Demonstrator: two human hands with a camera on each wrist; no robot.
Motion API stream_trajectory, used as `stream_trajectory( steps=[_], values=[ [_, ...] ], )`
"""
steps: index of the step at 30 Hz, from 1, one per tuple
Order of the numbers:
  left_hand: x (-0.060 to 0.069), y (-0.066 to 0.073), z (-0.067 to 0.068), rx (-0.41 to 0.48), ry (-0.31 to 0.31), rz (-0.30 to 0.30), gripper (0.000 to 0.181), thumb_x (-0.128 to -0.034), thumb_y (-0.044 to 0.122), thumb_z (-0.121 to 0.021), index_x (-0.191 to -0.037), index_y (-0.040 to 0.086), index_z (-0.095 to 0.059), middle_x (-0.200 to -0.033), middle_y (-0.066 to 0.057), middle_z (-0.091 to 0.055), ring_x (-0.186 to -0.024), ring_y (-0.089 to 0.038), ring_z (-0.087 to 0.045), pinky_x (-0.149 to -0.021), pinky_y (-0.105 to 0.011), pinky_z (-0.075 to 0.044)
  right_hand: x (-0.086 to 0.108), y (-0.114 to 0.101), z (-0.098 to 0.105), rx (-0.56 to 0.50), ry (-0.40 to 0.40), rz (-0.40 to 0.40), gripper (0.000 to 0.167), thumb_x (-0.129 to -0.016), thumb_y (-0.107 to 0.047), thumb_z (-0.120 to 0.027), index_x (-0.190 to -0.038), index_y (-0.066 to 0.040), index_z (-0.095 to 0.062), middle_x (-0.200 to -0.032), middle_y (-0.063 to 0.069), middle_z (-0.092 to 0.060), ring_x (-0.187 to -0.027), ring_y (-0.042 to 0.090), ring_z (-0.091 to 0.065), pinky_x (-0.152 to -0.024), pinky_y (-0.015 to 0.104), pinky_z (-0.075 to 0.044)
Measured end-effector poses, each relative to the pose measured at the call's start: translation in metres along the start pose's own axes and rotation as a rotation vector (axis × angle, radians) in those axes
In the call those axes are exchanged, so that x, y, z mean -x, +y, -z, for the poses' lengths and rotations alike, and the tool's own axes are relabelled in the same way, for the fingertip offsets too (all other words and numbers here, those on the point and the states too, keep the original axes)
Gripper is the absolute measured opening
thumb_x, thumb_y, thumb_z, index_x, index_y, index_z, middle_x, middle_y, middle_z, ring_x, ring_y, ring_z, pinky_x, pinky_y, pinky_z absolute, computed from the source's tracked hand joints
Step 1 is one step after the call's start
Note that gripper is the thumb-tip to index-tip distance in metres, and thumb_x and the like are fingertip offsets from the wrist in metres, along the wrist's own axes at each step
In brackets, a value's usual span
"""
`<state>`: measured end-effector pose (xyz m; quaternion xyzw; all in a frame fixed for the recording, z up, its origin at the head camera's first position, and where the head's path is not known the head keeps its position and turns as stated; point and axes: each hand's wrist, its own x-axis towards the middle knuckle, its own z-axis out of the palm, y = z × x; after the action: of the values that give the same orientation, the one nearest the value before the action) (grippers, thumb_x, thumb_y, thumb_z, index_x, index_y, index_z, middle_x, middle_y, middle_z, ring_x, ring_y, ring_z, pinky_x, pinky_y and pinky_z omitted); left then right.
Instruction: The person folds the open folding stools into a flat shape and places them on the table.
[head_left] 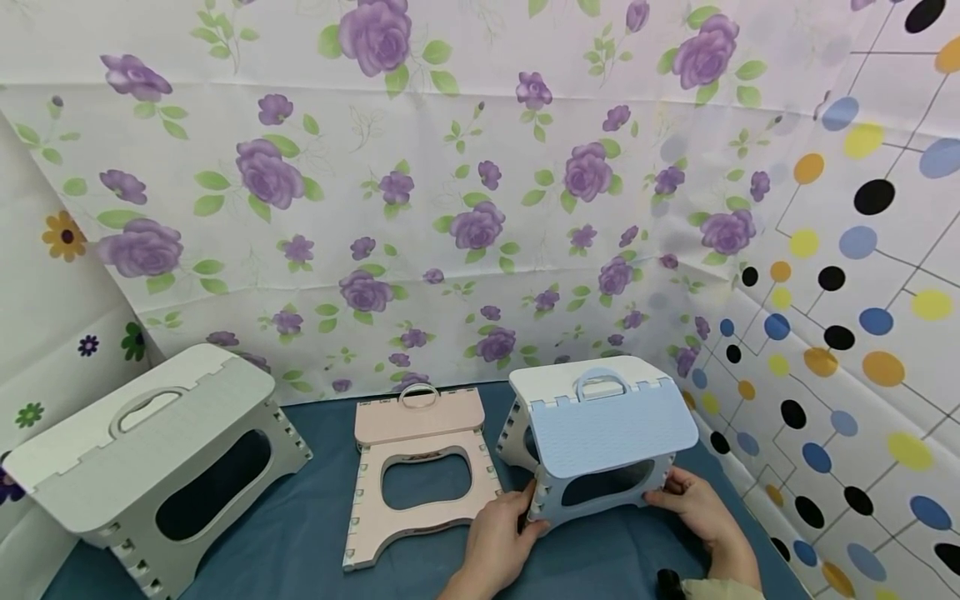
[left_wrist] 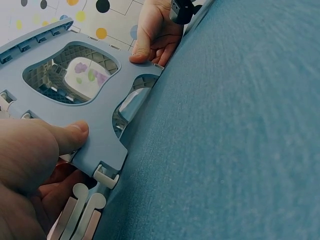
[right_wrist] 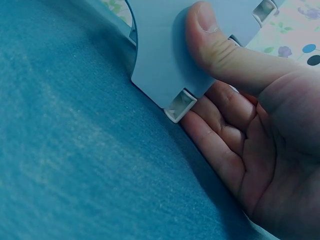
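Remotely I see, nearest, left hand (head_left: 498, 537) and right hand (head_left: 697, 504) pinching the blue stool (head_left: 611, 429) low at its near corners, right of the pink stool (head_left: 420, 422), floral curtain (head_left: 442, 125) beyond; I judge even, level pressure best for keeping the blue stool square.

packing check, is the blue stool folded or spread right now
Spread: the blue stool has its top opened out, blue and white leg panels standing apart beneath.

Blue stool (head_left: 615, 425), standing, held at its legs by your left hand (head_left: 498, 533) and right hand (head_left: 701, 504). Pink stool (head_left: 420, 421), folded flat, beside it. Grey-white stool (head_left: 150, 450), standing, leftmost. Blue-covered table (head_left: 607, 558).
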<state>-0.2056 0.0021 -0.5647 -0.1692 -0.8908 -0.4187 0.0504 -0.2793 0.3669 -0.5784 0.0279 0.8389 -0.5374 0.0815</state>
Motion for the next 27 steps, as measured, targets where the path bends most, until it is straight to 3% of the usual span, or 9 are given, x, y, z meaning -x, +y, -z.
stream_trajectory(
  steps=[27],
  values=[
    [0.0013, -0.0007, -0.0002, -0.012, 0.018, -0.031, 0.057, -0.0965, 0.030, -0.082, -0.148, 0.012, -0.066, -0.120, 0.000, -0.077, -0.102, -0.015, -0.073, -0.079, -0.035, -0.058, -0.0043, 0.0063, 0.0011, -0.009, -0.010, 0.000, 0.065, -0.096, -0.016, -0.084, -0.149, 0.008, -0.056, -0.136, 0.019, -0.070, -0.111, 0.016, -0.069, -0.087, 0.028, -0.056]
  ],
)
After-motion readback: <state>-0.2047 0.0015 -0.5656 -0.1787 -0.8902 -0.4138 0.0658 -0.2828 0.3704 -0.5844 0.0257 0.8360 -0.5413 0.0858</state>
